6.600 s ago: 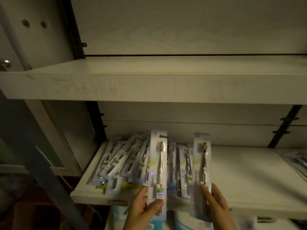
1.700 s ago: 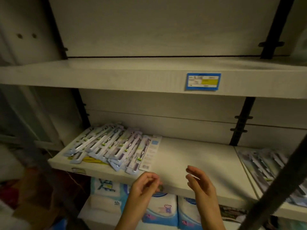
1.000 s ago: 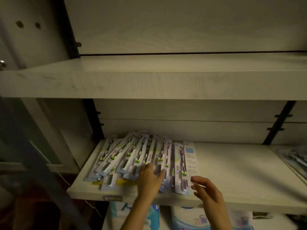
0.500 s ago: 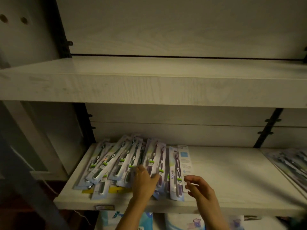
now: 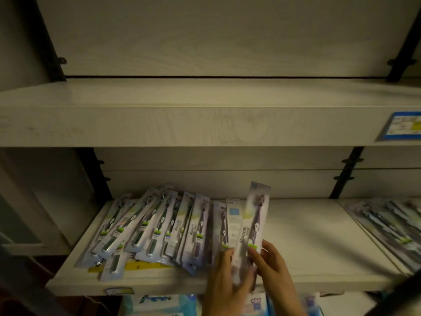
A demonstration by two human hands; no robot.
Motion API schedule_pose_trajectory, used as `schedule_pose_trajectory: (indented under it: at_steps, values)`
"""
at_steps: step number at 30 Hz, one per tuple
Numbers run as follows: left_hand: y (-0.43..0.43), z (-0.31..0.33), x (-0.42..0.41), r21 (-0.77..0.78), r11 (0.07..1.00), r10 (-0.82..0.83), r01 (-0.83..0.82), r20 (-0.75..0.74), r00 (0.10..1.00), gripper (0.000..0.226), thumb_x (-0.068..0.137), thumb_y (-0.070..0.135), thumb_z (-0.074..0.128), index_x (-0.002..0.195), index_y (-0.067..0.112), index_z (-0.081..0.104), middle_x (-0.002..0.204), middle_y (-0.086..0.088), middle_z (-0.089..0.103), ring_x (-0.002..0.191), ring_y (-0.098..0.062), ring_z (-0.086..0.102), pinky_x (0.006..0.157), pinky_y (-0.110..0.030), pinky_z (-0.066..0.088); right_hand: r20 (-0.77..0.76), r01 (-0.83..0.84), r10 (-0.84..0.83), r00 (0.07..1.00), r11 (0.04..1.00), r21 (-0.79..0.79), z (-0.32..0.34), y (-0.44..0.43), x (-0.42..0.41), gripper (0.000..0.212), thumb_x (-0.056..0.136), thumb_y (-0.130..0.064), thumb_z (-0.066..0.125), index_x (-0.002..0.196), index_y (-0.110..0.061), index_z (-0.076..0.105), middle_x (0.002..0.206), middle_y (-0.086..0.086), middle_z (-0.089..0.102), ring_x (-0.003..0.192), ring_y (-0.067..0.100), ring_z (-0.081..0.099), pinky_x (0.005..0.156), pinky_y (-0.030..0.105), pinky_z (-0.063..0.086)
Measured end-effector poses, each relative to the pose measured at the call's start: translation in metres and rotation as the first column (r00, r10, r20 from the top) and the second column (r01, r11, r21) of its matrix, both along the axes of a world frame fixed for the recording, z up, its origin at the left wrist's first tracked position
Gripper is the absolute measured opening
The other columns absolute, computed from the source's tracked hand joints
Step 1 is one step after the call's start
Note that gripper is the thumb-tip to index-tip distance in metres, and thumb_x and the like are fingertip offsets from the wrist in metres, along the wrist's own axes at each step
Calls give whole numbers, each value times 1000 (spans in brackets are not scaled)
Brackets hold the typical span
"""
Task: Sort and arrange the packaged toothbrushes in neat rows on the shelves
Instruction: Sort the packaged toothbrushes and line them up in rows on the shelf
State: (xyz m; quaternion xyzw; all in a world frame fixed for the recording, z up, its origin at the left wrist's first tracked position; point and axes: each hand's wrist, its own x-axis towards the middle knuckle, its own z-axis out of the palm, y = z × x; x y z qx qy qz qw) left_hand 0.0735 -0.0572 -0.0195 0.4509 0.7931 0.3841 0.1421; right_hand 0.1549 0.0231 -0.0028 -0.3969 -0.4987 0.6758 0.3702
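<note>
A loose fan of packaged toothbrushes (image 5: 157, 226) lies on the left half of the lower shelf (image 5: 319, 245), overlapping one another. One toothbrush pack (image 5: 251, 224) is raised above the pile's right end, tilted slightly right. My left hand (image 5: 224, 277) and my right hand (image 5: 272, 267) both grip its lower end, left hand on its left side, right hand on its right. A pack lying face down (image 5: 232, 221) rests just behind it.
The upper shelf (image 5: 182, 115) carries a blue price label (image 5: 402, 128) at its right front edge. More toothbrush packs (image 5: 387, 226) lie on the neighbouring shelf at the right. Blue-and-white packages (image 5: 157, 303) sit below the lower shelf. Black uprights (image 5: 344, 176) run behind.
My hands were resting on the pile's right end; now both have lifted one pack from it and hold it up above the shelf. The camera has shifted slightly right.
</note>
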Motion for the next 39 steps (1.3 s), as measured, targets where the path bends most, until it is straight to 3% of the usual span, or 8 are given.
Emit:
schedule_pose_trajectory:
  at_steps: [2, 5, 7, 15, 22, 25, 31, 39]
  values:
    - [11, -13, -8, -46, 995, 91, -94, -50, 995, 26, 72, 62, 47, 98, 67, 47, 112, 9, 58, 106, -6, 56, 89, -11, 41, 1, 5, -5, 1000, 1000, -11, -4, 12, 17, 16, 87, 4, 55, 101, -3, 58, 66, 4, 72, 56, 7, 65, 51, 17, 52]
    - [34, -31, -25, -207, 957, 184, -203, -107, 977, 56, 81, 52, 43, 134, 34, 39, 138, -4, 40, 131, -22, 36, 109, -32, 33, 8, -13, 13, 1000, 1000, -24, -6, 28, 42, 14, 87, 3, 56, 93, -9, 58, 62, 2, 72, 55, 5, 66, 49, 16, 51]
    - [48, -37, -30, -333, 898, 218, -288, -234, 948, 59, 90, 40, 43, 141, 15, 27, 142, -5, 34, 132, -21, 32, 109, -30, 31, 17, -24, 24, 1000, 999, -25, -7, 36, 52, 15, 86, 3, 57, 92, -11, 58, 62, 1, 72, 55, 4, 66, 50, 15, 52]
    - [70, -38, -32, -442, 820, 188, -364, -392, 900, 61, 89, 34, 52, 139, 7, 30, 137, -10, 38, 126, -23, 41, 100, -32, 42, 34, -86, 87, 996, 996, -22, -7, 39, 71, 15, 86, 0, 58, 96, -10, 58, 68, 1, 74, 60, 5, 68, 52, 15, 52]
    - [71, -37, -36, -364, 890, 275, -275, -53, 960, 49, 82, 24, 62, 123, 7, 42, 118, -9, 58, 104, -22, 61, 79, -23, 54, 19, -81, 82, 996, 997, -13, -3, 40, 77, 15, 85, 1, 59, 98, -8, 59, 69, 5, 74, 60, 6, 68, 51, 14, 50]
    - [72, -37, -35, -265, 926, 306, -271, 101, 947, 37, 83, 16, 62, 116, 4, 50, 115, -9, 60, 92, -16, 59, 59, -10, 45, 35, -68, 68, 997, 998, -15, -4, 40, 80, 16, 85, 0, 60, 99, -8, 59, 71, 5, 74, 61, 7, 69, 51, 15, 51]
    - [55, -23, -33, -13, 938, 307, -347, 497, 812, 19, 80, 3, 66, 92, 13, 55, 95, -11, 63, 79, -21, 59, 74, -36, 52, 25, -49, 49, 999, 999, -4, -6, 39, 86, 17, 85, 5, 58, 99, -4, 59, 68, 7, 73, 57, 8, 67, 51, 14, 52]
    - [18, 11, 16, 195, 944, 36, -265, 740, 672, 26, 77, -12, 64, 95, 6, 58, 72, -7, 71, 63, -13, 65, 49, -10, 49, -7, -25, 25, 1000, 1000, -6, 4, 41, 110, 29, 80, -2, 66, 108, -3, 58, 75, 8, 74, 63, 8, 69, 54, 13, 52]
